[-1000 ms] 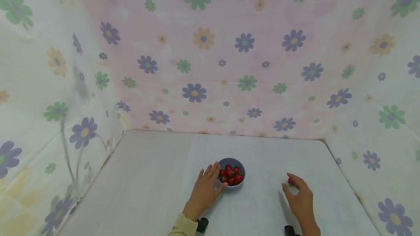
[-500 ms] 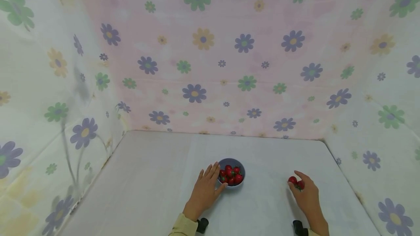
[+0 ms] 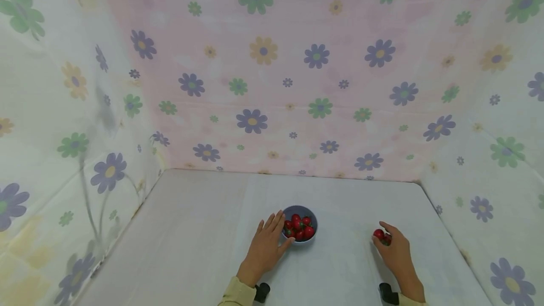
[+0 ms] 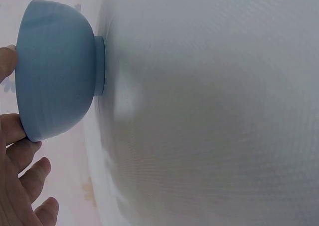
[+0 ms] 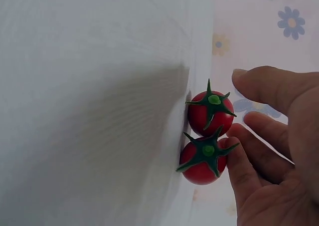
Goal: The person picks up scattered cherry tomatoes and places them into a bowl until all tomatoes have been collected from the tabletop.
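A blue-grey bowl holds several red cherry tomatoes with green stalks. My left hand rests against its left side, fingers stretched along the rim and thumb at the near edge. The left wrist view shows the bowl side-on, with fingertips at its rim. Off to the right, my right hand spreads thumb and fingers around two tomatoes on the table. In the right wrist view, one tomato meets the fingers, a second tomato sits against it, and the thumb stands apart from both.
A white-covered table lies under everything. Flower-patterned cloth walls enclose its back and sides. Black wrist mounts show at my left wrist and right wrist.
My right hand has moved right over the last second, then slightly back left. Two tomatoes now show between its fingers, where part of one showed before. The left hand and bowl hold still.
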The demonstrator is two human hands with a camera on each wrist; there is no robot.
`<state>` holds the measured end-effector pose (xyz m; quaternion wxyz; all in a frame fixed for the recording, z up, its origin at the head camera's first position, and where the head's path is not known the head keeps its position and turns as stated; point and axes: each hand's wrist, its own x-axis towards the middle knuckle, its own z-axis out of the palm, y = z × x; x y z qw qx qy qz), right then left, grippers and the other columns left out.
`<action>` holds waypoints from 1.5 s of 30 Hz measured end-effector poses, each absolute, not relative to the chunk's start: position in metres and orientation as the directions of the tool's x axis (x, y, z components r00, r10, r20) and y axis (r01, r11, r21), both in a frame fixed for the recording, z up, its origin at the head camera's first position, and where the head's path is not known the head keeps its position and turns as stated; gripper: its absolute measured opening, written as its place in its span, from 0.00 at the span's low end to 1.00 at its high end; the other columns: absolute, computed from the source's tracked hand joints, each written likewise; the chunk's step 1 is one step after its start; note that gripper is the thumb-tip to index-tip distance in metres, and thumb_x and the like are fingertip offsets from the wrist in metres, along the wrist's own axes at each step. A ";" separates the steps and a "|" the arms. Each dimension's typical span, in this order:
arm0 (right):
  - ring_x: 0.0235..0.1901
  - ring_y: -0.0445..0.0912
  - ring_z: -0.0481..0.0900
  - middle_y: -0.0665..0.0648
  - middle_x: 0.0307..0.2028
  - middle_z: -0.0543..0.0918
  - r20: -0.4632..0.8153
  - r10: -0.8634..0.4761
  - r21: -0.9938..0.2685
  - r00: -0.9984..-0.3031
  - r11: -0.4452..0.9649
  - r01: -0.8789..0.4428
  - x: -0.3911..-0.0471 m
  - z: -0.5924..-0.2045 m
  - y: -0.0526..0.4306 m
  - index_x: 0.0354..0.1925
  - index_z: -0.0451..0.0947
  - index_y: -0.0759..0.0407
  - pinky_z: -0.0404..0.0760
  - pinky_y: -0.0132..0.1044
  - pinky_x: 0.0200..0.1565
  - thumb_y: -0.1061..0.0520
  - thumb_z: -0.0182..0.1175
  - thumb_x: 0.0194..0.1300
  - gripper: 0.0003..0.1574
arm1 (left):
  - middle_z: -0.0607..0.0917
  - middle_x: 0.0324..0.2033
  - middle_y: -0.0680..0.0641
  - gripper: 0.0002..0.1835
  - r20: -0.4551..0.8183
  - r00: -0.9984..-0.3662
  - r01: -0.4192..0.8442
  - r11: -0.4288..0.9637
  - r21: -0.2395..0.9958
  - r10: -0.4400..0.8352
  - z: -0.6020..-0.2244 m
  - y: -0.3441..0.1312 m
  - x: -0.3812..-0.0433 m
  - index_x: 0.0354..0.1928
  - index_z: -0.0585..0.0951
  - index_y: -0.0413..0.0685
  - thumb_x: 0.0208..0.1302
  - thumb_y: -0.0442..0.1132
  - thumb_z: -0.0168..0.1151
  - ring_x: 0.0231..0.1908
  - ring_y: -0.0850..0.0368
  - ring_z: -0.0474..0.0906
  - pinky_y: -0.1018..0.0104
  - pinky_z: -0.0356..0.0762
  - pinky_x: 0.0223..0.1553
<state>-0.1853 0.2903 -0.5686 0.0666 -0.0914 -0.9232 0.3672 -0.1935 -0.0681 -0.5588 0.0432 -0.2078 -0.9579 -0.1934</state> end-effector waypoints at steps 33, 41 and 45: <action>0.50 0.68 0.82 0.78 0.52 0.80 0.074 0.098 -0.640 -0.992 0.768 0.027 -0.194 -0.566 0.282 0.56 0.75 0.80 0.82 0.58 0.52 0.77 0.65 0.56 0.27 | 0.63 0.77 0.44 0.40 0.135 -0.915 0.403 0.846 0.351 0.380 -0.563 -0.068 -0.197 0.77 0.64 0.41 0.76 0.62 0.49 0.76 0.44 0.59 0.41 0.58 0.74; 0.50 0.67 0.82 0.76 0.51 0.82 0.070 0.070 -0.631 -0.995 0.775 0.009 -0.196 -0.566 0.280 0.54 0.77 0.79 0.83 0.57 0.52 0.78 0.67 0.55 0.27 | 0.64 0.77 0.44 0.39 0.147 -0.914 0.405 0.843 0.354 0.378 -0.565 -0.069 -0.196 0.76 0.64 0.41 0.76 0.62 0.50 0.76 0.44 0.59 0.40 0.59 0.74; 0.49 0.65 0.83 0.74 0.49 0.83 0.072 0.053 -0.632 -0.996 0.775 -0.004 -0.198 -0.569 0.282 0.53 0.78 0.78 0.83 0.56 0.51 0.78 0.67 0.54 0.26 | 0.63 0.77 0.44 0.39 0.142 -0.915 0.404 0.842 0.358 0.378 -0.565 -0.069 -0.196 0.76 0.64 0.41 0.76 0.62 0.50 0.76 0.43 0.59 0.40 0.58 0.74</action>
